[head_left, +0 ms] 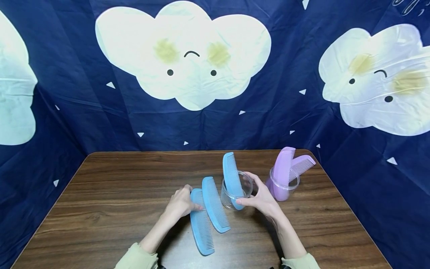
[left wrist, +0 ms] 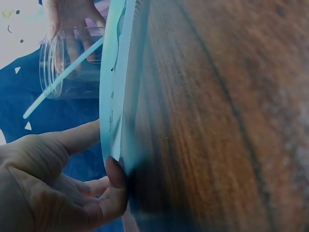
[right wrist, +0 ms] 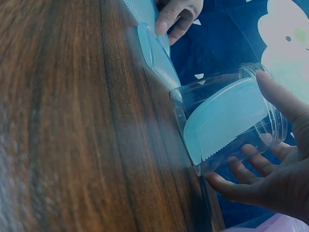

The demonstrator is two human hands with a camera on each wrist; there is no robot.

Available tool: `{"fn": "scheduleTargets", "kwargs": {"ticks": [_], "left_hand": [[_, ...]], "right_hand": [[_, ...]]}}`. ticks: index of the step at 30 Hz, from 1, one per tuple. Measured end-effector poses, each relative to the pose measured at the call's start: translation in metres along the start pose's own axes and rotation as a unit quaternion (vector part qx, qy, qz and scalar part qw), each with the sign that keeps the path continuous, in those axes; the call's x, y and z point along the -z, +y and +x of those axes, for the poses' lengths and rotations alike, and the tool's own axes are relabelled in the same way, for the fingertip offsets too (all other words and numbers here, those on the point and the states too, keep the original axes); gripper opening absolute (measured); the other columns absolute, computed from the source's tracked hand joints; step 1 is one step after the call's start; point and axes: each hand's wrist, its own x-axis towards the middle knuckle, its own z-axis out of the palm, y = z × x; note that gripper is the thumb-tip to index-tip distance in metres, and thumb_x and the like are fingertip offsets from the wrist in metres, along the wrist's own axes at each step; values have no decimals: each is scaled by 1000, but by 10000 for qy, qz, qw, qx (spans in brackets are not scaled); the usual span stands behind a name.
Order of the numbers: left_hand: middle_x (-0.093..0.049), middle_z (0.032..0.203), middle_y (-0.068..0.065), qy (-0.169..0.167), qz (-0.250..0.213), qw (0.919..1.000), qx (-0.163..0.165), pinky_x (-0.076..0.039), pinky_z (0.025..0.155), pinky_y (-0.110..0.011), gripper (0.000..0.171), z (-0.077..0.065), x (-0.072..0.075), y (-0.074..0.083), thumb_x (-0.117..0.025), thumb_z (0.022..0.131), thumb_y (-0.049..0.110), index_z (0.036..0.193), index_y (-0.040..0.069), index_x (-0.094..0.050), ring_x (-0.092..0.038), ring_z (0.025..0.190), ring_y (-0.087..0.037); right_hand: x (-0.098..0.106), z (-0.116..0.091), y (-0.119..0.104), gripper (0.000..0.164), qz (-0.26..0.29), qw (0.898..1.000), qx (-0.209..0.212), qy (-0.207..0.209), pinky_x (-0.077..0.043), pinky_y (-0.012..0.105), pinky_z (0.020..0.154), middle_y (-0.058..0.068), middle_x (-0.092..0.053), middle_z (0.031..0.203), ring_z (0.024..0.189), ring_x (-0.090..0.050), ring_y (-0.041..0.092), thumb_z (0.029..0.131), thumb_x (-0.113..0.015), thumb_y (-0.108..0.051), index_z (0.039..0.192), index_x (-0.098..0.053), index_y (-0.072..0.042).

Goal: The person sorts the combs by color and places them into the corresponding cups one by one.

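My left hand (head_left: 180,202) is at the upper end of a blue comb (head_left: 203,235) lying on the table, thumb on its face and fingers curled at its edge. Beside it, to the right, lies another blue comb (head_left: 215,205), close to the first. My right hand (head_left: 263,200) holds a clear plastic jar (head_left: 248,183) from its right side, thumb near the front and fingers behind. Inside that jar a third blue comb (right wrist: 224,121) leans, its upper part above the rim in the head view. The jar stands on the table.
A second clear jar (head_left: 295,184) stands at the back right with purple combs (head_left: 283,168) sticking out. The wooden table (head_left: 117,209) ends at a dark blue cloth (head_left: 161,127) printed with white clouds.
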Motion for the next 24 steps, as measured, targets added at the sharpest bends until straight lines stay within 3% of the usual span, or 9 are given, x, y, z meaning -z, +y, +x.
{"fn": "scheduleTargets", "kwargs": {"ticks": [6,13,24], "left_hand": [[-66,124,-24,-17,-183,9998,-93,-56,93,-51,78,-1,1,-2,-91,77,25,138,-4,-53,-65,111,-37],[-67,95,-16,-126,-1129,9928,-378,-59,57,-33,65,-6,3,-4,-80,85,7,139,-7,-47,-69,67,-19],[-68,91,-13,-49,-1799,9821,-562,-59,54,-32,59,-7,6,-5,-69,91,0,144,-6,-44,-69,59,-18]], "right_hand": [[0,0,0,93,17,10000,-6,-1,-36,66,117,17,-44,157,149,-38,37,76,-90,-10,154,-40,-16],[0,0,0,93,-2,10000,12,17,-37,66,116,18,-45,156,148,-39,38,76,-90,-10,154,-40,-16],[0,0,2,93,20,10000,25,11,-37,66,117,18,-45,156,147,-40,38,76,-90,-10,154,-40,-15]]}}
